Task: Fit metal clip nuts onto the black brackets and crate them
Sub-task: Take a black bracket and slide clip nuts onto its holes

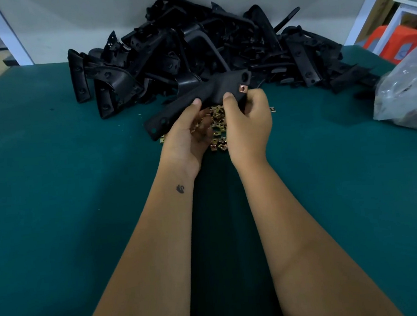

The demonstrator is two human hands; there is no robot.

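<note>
Both forearms reached forward over the green table [54,196]. The left hand [187,134] and right hand [247,121] each gripped one black bracket [197,98] above the loose clip nuts [217,129] — its long axis ran from near-left to far-right. A copper-coloured clip nut [243,88] sat at the bracket's far-right end. Beyond lay the bracket pile [192,45].

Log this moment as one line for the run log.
step: fitting clip nut | left hand: holds bracket | right hand: holds bracket's nut end | loose nuts: on table
</note>
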